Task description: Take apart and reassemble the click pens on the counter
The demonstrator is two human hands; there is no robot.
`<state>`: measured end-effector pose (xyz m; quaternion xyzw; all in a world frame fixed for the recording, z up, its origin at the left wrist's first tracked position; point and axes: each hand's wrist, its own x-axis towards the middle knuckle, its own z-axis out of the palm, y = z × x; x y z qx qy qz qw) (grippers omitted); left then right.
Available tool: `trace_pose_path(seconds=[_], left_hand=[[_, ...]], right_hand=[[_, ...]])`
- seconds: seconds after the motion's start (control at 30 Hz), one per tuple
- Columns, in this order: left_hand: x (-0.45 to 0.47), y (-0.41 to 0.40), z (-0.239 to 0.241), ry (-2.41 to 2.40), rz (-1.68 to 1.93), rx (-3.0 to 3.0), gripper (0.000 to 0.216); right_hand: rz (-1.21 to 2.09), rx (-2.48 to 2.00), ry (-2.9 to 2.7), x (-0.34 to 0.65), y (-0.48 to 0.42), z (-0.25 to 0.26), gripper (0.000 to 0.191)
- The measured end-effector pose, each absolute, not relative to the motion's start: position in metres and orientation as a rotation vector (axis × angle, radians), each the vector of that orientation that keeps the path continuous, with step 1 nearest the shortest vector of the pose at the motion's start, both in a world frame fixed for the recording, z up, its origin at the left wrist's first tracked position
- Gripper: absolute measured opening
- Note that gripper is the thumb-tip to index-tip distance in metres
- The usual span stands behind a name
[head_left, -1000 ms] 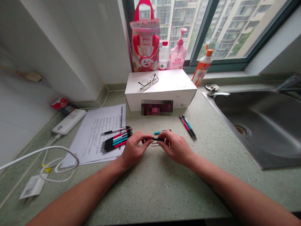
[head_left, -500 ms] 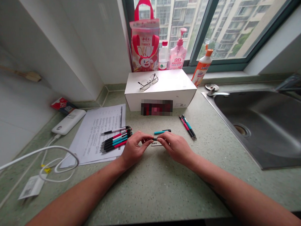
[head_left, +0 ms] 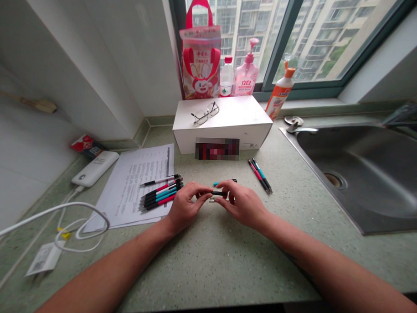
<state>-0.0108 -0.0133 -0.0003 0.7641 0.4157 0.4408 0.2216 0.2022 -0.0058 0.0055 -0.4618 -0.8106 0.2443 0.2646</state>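
Observation:
My left hand [head_left: 189, 205] pinches one end of a short black pen part [head_left: 220, 193] between thumb and fingertips, just above the counter. Around its other end, my right hand [head_left: 243, 204] has thumb and fingers apart; whether a fingertip touches the part is hard to see. Behind the right fingers lies a teal pen barrel [head_left: 216, 184], mostly covered. A thin, pale metallic piece [head_left: 212, 200] rests under the right thumb, partly hidden. Left of my left hand, several click pens [head_left: 162, 196] in red, teal, white and black lie in a row on printed sheets [head_left: 125, 185].
Two pens [head_left: 260, 176] lie to the right. A white box [head_left: 227, 116] with glasses [head_left: 206, 114] on top stands behind. The sink [head_left: 358, 180] is at right. A power bank [head_left: 95, 168], a cable [head_left: 80, 204] and a charger [head_left: 45, 259] occupy the left side.
The right fingers have spread apart from their pinch on the black pen part, exposing more of it and covering more of the teal barrel. The left hand has stayed put.

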Motion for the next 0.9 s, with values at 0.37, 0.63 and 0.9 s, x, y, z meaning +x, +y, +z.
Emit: trace_pose_path(seconds=[0.37, 0.63, 0.9], left_hand=[[-0.009, -0.014, 0.001, 1.034, 1.045, 2.285, 0.008], [-0.005, -0.015, 0.002, 1.041, 0.71, 2.523, 0.005], [-0.006, -0.009, -0.006, 1.331, 0.753, 2.448, 0.01]], right_hand=[[0.556, -1.301, -2.233, 0.208, -0.001, 0.014, 0.022], [0.544, -1.356, -2.482, 0.212, 0.002, 0.012, 0.005], [0.385, -1.424, -2.552, 0.215, 0.005, 0.012, 0.011]])
